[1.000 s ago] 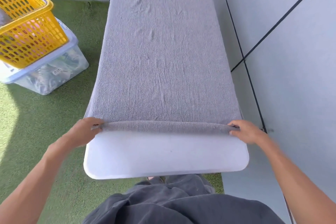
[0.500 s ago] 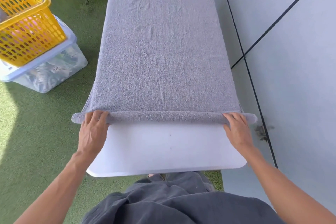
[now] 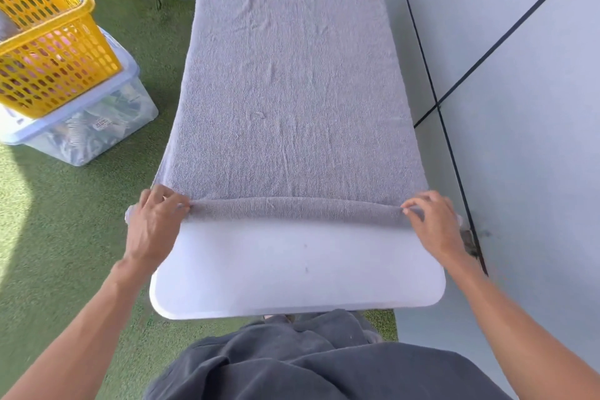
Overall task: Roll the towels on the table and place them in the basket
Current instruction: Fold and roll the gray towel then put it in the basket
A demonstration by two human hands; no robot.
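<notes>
Grey towel (image 3: 292, 91) lies flat on the white counter (image 3: 292, 269), long axis running away from the person toward the far end. Near edge is rolled into a slim tube (image 3: 292, 209) lying crosswise, from the left edge of the counter to the right. Left hand (image 3: 152, 224) grips the tube's left end, fingers curled over it. Right hand (image 3: 431, 221) pinches the right end, fingertips bent onto the cloth. Yellow basket (image 3: 48, 42) sits tilted on a clear lidded bin (image 3: 87, 127), on green turf (image 3: 65, 237) left of the counter, well apart from the towel.
</notes>
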